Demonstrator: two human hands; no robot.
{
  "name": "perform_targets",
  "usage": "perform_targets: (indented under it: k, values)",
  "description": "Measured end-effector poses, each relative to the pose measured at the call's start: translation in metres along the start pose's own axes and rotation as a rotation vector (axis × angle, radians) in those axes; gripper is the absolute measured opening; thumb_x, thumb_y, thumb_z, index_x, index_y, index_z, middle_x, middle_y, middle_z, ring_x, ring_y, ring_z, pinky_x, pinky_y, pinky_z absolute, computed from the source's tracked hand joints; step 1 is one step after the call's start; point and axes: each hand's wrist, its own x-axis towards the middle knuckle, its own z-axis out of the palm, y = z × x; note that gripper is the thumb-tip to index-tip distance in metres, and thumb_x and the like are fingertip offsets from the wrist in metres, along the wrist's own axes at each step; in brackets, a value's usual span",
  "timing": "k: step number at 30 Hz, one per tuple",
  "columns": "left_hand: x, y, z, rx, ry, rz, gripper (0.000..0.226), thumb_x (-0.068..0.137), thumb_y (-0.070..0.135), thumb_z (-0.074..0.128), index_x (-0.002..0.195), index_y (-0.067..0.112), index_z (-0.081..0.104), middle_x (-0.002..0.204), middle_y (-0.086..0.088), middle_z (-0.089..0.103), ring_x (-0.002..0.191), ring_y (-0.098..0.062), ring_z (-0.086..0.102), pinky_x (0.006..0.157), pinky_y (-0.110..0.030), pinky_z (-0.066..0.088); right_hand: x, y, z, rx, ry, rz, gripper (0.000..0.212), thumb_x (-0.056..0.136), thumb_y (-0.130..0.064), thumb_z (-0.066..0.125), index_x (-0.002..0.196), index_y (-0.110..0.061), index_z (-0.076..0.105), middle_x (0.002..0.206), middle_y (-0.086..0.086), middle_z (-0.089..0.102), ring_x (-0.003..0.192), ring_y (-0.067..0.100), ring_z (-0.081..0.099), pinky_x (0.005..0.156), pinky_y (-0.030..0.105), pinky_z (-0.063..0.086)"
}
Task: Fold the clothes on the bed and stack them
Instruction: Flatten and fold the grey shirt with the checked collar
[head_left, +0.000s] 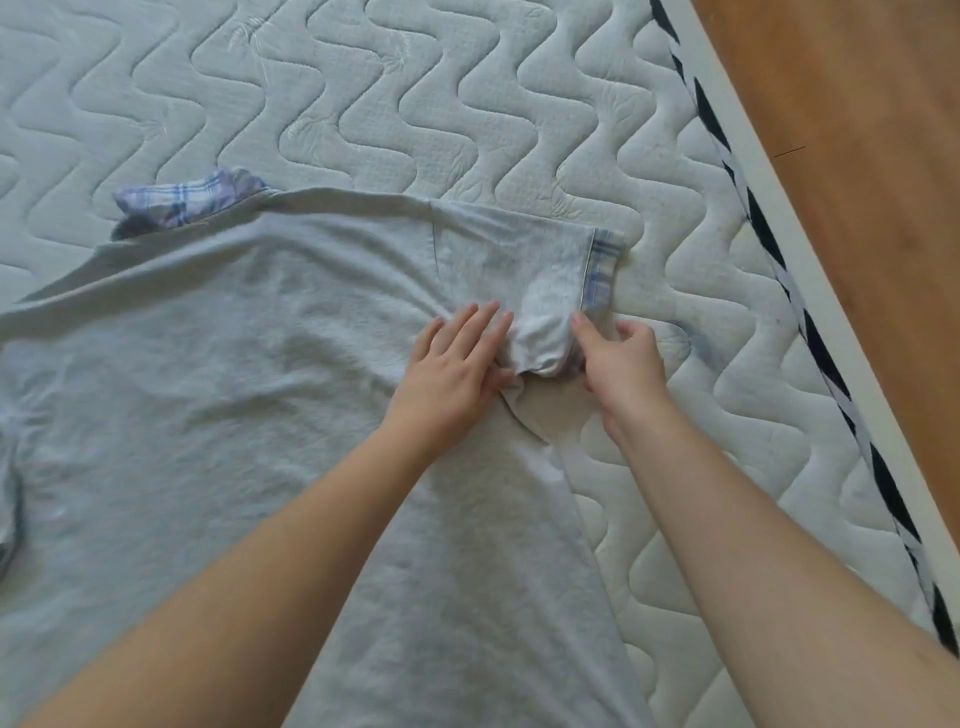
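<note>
A light grey polo shirt (218, 395) lies spread flat on the mattress, back side up. Its blue plaid collar (182, 200) points to the far left, and one short sleeve with a plaid cuff (600, 273) reaches toward the right. My left hand (457, 369) rests flat on the shirt by the armpit, fingers apart. My right hand (621, 356) pinches the lower edge of that sleeve, where the fabric bunches into a small fold between both hands. The shirt's other sleeve is cut off at the left frame edge.
The quilted white mattress (467, 104) extends bare beyond the shirt at the far side and to the right. Its edge with dark-and-white piping (810, 322) runs diagonally at the right, beside a white bed frame and wooden floor (872, 130).
</note>
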Motion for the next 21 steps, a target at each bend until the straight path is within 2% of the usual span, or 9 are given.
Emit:
perform_targets:
  k: [2, 3, 5, 6, 8, 11, 15, 18, 21]
  values:
    - [0.000, -0.010, 0.003, 0.056, -0.093, 0.028, 0.066, 0.097, 0.053, 0.035, 0.155, 0.025, 0.024, 0.163, 0.002, 0.021, 0.151, -0.021, 0.016, 0.122, -0.042, 0.010, 0.010, -0.009, 0.006, -0.002, -0.052, 0.024, 0.071, 0.079, -0.036, 0.079, 0.135, -0.009, 0.046, 0.112, -0.003, 0.060, 0.104, 0.021, 0.062, 0.093, 0.041, 0.053]
    - [0.000, -0.014, 0.005, 0.082, -0.119, 0.022, 0.069, 0.096, 0.056, 0.034, 0.156, 0.028, 0.017, 0.165, 0.004, 0.014, 0.152, -0.019, 0.010, 0.122, -0.042, 0.005, 0.015, -0.013, 0.008, 0.023, -0.090, 0.049, 0.062, 0.080, -0.027, 0.079, 0.131, -0.005, 0.051, 0.114, 0.001, 0.063, 0.103, 0.023, 0.064, 0.094, 0.043, 0.054]
    - [0.004, -0.021, 0.009, 0.100, -0.128, -0.010, 0.073, 0.096, 0.059, 0.035, 0.157, 0.030, 0.007, 0.166, 0.007, 0.003, 0.153, -0.017, 0.001, 0.122, -0.041, -0.002, 0.021, -0.021, 0.012, 0.095, -0.162, 0.043, 0.031, 0.085, -0.013, 0.073, 0.113, -0.003, 0.065, 0.112, 0.012, 0.070, 0.097, 0.024, 0.068, 0.093, 0.044, 0.055]
    - [0.009, -0.021, 0.011, 0.109, -0.122, -0.021, 0.076, 0.096, 0.062, 0.034, 0.157, 0.030, 0.004, 0.166, 0.007, 0.000, 0.153, -0.017, -0.001, 0.122, -0.041, -0.004, 0.023, -0.026, 0.011, 0.131, -0.169, 0.005, 0.019, 0.087, -0.011, 0.070, 0.105, -0.006, 0.068, 0.109, 0.013, 0.071, 0.094, 0.024, 0.068, 0.093, 0.043, 0.055]
    - [0.022, -0.018, 0.015, 0.138, -0.093, -0.038, 0.079, 0.093, 0.068, 0.029, 0.157, 0.033, -0.001, 0.166, 0.006, -0.003, 0.152, -0.018, -0.003, 0.122, -0.042, -0.004, 0.028, -0.033, 0.009, 0.156, -0.130, -0.149, 0.010, 0.088, -0.018, 0.070, 0.097, -0.013, 0.068, 0.102, 0.009, 0.073, 0.094, 0.024, 0.069, 0.092, 0.044, 0.055]
    - [0.041, -0.016, 0.019, 0.183, -0.097, -0.052, 0.082, 0.088, 0.075, 0.020, 0.156, 0.036, -0.006, 0.166, 0.002, -0.006, 0.152, -0.021, -0.008, 0.122, -0.044, -0.005, 0.032, -0.030, 0.004, 0.018, -0.035, -0.326, 0.017, 0.084, -0.030, 0.073, 0.095, -0.020, 0.065, 0.095, 0.001, 0.071, 0.092, 0.023, 0.068, 0.088, 0.046, 0.055]
    - [0.043, -0.021, 0.019, 0.194, -0.120, 0.003, 0.081, 0.088, 0.076, 0.014, 0.156, 0.035, -0.003, 0.166, -0.001, -0.006, 0.152, -0.022, -0.009, 0.122, -0.045, -0.008, 0.031, -0.018, -0.004, -0.250, 0.066, -0.275, 0.037, 0.087, -0.046, 0.066, 0.109, -0.017, 0.059, 0.090, -0.011, 0.062, 0.094, 0.016, 0.063, 0.090, 0.037, 0.051]
    - [0.038, -0.025, 0.017, 0.162, -0.062, 0.039, 0.077, 0.093, 0.071, 0.011, 0.157, 0.029, 0.003, 0.166, 0.000, 0.000, 0.152, -0.019, -0.004, 0.122, -0.044, -0.006, 0.020, -0.012, -0.015, -0.394, 0.104, -0.134, 0.059, 0.089, -0.066, 0.047, 0.094, -0.011, 0.068, 0.085, 0.002, 0.067, 0.094, 0.028, 0.064, 0.080, 0.035, 0.048]
    - [0.033, -0.032, 0.019, 0.169, -0.013, 0.043, 0.072, 0.100, 0.062, 0.014, 0.159, 0.022, 0.003, 0.166, 0.000, 0.000, 0.152, -0.015, -0.004, 0.123, -0.044, -0.001, -0.001, 0.000, -0.013, -0.489, -0.078, -0.019, 0.082, 0.084, -0.080, 0.031, 0.090, -0.008, 0.070, 0.095, 0.015, 0.071, 0.096, 0.035, 0.066, 0.090, 0.047, 0.051]
